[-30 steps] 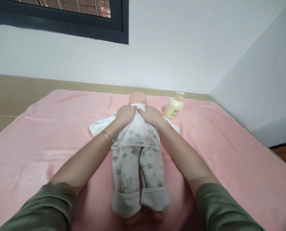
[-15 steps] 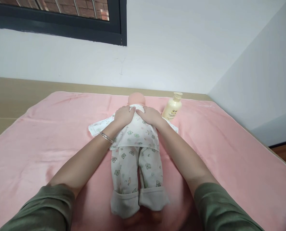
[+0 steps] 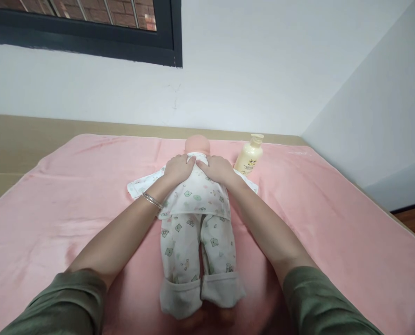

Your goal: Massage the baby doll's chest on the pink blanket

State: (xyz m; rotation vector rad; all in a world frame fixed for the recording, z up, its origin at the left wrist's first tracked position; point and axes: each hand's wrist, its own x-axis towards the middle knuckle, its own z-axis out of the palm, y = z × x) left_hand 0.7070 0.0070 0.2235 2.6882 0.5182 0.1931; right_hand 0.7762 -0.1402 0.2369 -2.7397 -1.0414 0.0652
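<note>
A baby doll (image 3: 197, 200) lies stretched out on a pink blanket, its bald head (image 3: 197, 144) away from me. No face shows on it. It wears a white top and trousers printed with small animals, the trouser legs turned up at the ankles. My left hand (image 3: 179, 168) is wrapped over the left side of its upper body, near the shoulder. On the other side my right hand (image 3: 217, 169) grips in the same way. Both thumbs point inward and almost meet below the neck. The remaining fingers curve over the sides and are partly hidden.
A cream pump bottle (image 3: 249, 156) stands tilted in view beyond my right hand, behind the doll's sleeve. The pink blanket (image 3: 71, 195) covers most of a wooden surface (image 3: 26, 135). A white wall (image 3: 245, 70) and a dark window frame (image 3: 165, 42) rise behind.
Almost nothing differs. The view has shifted very slightly; both hands stay in the same place on the doll's upper body.
</note>
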